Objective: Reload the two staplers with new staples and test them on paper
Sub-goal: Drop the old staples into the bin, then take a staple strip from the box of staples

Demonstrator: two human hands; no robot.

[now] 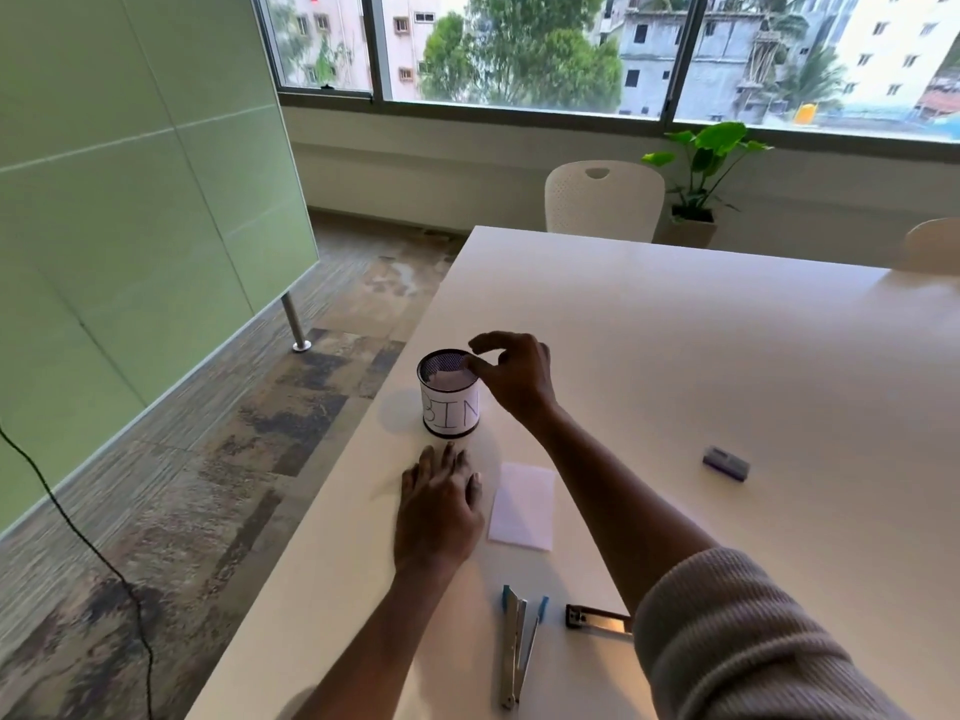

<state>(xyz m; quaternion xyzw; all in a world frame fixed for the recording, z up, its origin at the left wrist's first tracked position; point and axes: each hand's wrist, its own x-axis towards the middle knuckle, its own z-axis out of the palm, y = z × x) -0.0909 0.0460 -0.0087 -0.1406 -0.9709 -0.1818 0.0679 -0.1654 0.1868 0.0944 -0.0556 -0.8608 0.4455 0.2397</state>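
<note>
Spillage is the first worry. The right hand (511,374) hovers over the mouth of the bin (449,402), at its near-right rim. Its thumb and forefinger curve toward each other as for a pinch. Whether anything sits between them I cannot tell (a spent strip of staples would be too small to show). If something is being dropped, a release this close to the rim could send it down the outside. It would land on the desk (675,356) or go over the desk's left edge, which runs near the bin, to the carpet. The bin looks like light mesh with a paper label, so a knock from the wrist could tip it toward that edge.

The left hand (441,504) lies flat on the desk just this side of the bin, fingers straight, holding nothing. It does not touch the bin, so it gives no steadying.

The blue stapler (519,641) lies swung wide open close to the person, well apart from the bin. The other stapler (597,618) lies just right of it, partly hidden by the right sleeve. That sleeve is the second hazard: drawing the arm back low could drag or sweep this stapler. The box (726,462) (staples, I judge) sits well apart on the right. The paper (522,506) lies between the left hand and the right forearm, so loading and testing both seem yet to do.
</note>
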